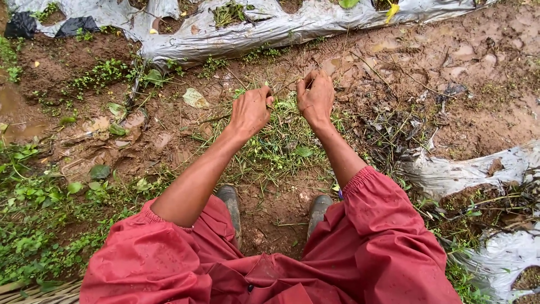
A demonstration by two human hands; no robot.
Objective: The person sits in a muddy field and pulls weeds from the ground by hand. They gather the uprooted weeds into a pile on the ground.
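A thin green stem is stretched between the two hands, above a patch of cut weeds at the centre of the muddy ground. The left hand is closed around one end of it; the right hand pinches the other end, it seems, though the stem is very thin there. Grey plastic sheeting lies at 12 o'clock. Two boots stand at 6 o'clock, between red sleeves.

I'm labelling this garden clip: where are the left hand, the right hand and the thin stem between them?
left hand [250, 111], head view, back of the hand.
right hand [316, 98], head view, back of the hand.
thin stem [285, 86], head view, its middle.
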